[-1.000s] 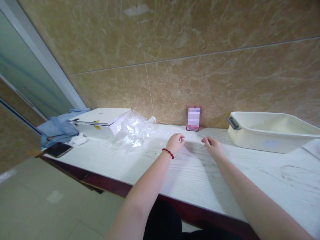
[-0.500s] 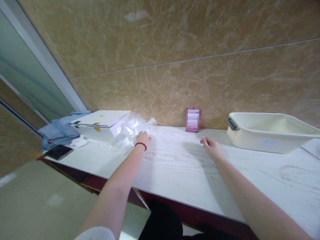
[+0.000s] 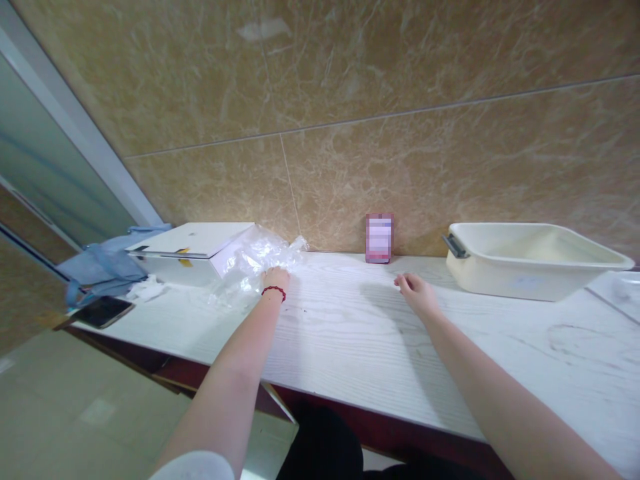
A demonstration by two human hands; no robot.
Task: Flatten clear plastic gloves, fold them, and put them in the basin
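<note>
Here at the table (image 3: 340, 340), 12 o'clock being straight ahead of me: my left hand (image 3: 276, 276) is out at 11 o'clock, right at the near edge of the clear plastic (image 3: 260, 253). The fingers are bent and seen from the back, so I cannot tell whether they grip the wrap or only rest against it. A red bracelet (image 3: 275, 290) circles that wrist. Crinkled and shiny, the plastic lies against the right side of the white box (image 3: 200, 240), which sits between 10 and 11 o'clock.

Over to 1 o'clock, my right hand (image 3: 417, 295) has its fingers loosely curled, a small gap showing between thumb and forefinger. Just beyond it, between 12 and 1, a pink-edged rectangle (image 3: 379, 238) stands upright by the marbled wall (image 3: 375, 160), its face blurred into blocks. At 2 o'clock there's the cream tub (image 3: 520, 279), its dark handle (image 3: 456, 246) facing me from the left end.

Out at 10 o'clock: a phone (image 3: 104, 311), a crumpled white tissue (image 3: 146, 288), and behind those 2 a blue bag (image 3: 107, 263).
</note>
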